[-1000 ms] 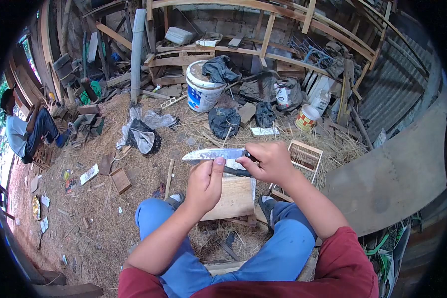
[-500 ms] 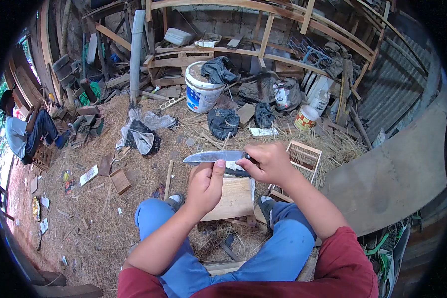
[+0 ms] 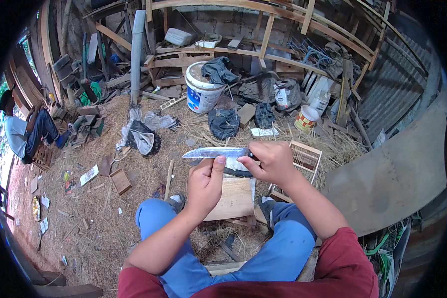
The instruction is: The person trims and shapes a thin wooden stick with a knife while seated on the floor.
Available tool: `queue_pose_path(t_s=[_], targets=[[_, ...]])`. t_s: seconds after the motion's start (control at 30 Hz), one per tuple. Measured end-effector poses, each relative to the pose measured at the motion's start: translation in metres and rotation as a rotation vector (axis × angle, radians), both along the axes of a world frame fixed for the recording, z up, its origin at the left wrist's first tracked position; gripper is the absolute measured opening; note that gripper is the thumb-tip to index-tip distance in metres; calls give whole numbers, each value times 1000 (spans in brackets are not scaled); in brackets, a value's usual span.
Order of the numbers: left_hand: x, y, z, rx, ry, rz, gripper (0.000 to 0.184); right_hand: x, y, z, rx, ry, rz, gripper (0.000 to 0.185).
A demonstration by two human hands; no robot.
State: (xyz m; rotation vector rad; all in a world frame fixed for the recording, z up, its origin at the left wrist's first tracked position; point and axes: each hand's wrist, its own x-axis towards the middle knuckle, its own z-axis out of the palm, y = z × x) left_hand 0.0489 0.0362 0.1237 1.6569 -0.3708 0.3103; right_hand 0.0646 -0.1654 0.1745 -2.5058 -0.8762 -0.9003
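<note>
My right hand (image 3: pixel 271 161) is closed around the dark handle of a knife (image 3: pixel 216 153). Its broad metal blade points left, nearly level, above my lap. My left hand (image 3: pixel 205 186) is curled with the thumb raised against the lower edge of the blade. Whatever the left fingers pinch, if anything, is too thin or hidden to make out. Below the hands stands a wooden block (image 3: pixel 233 198) with a pale top, between my knees. A dark, curved object (image 3: pixel 237 173) lies at its far end, partly covered by my hands.
A small wooden slatted frame (image 3: pixel 305 158) lies right of the block. Ahead are a white bucket (image 3: pixel 202 94), black plastic bags (image 3: pixel 223 123) and a small tub (image 3: pixel 307 118). A large board (image 3: pixel 387 174) leans at right. Another person (image 3: pixel 22 126) sits far left. Straw and scraps cover the ground.
The knife has shifted slightly and its blade sits more level, with the tip a little higher. My right hand has moved a touch right; my left hand stays almost in place.
</note>
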Motion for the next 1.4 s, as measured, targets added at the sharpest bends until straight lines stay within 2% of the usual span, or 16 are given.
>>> queue_pose_path(t_s=[0.2, 0.3, 0.43, 0.5, 0.6, 0.7, 0.83, 0.97, 1.07, 1.13, 1.2, 1.27, 1.33, 1.4], targets=[[-1, 3, -2, -173, 230, -233, 52, 8, -6, -10, -40, 128, 73, 43], [2, 3, -7, -162, 182, -279, 54, 7, -6, -7, -57, 122, 59, 43], [2, 2, -6, -158, 145, -249, 52, 1, -4, 3, -88, 30, -6, 43], [-3, -3, 1, -149, 122, -80, 50, -1, -4, 5, -94, -7, -29, 43], [-1, -5, -6, -113, 116, -46, 47, -1, -3, 3, -95, -24, -51, 42], [0, 1, -5, -46, 133, -72, 45, 4, -4, -4, -79, 36, -9, 41], [-1, -1, -8, -108, 168, -126, 43, 7, -8, -8, -76, 127, 52, 41], [4, 0, -4, -80, 155, -113, 42, 5, -6, -3, -70, 81, -11, 41], [5, 1, -5, -88, 160, -123, 41, 21, -23, -14, 60, 99, -113, 41], [5, 1, -4, -122, 143, -137, 39, 29, -34, -9, 279, 184, -305, 40], [3, -1, -5, -257, 220, -269, 28, 23, -36, -6, 305, 214, -263, 39], [5, 1, -1, -279, 258, -296, 26, 16, -27, -11, 250, 222, -136, 38], [5, 1, 3, -289, 305, -334, 25, 14, -19, -16, 223, 240, -117, 40], [6, -1, 5, -341, 304, -314, 20, 12, -13, -18, 71, 168, -33, 42]])
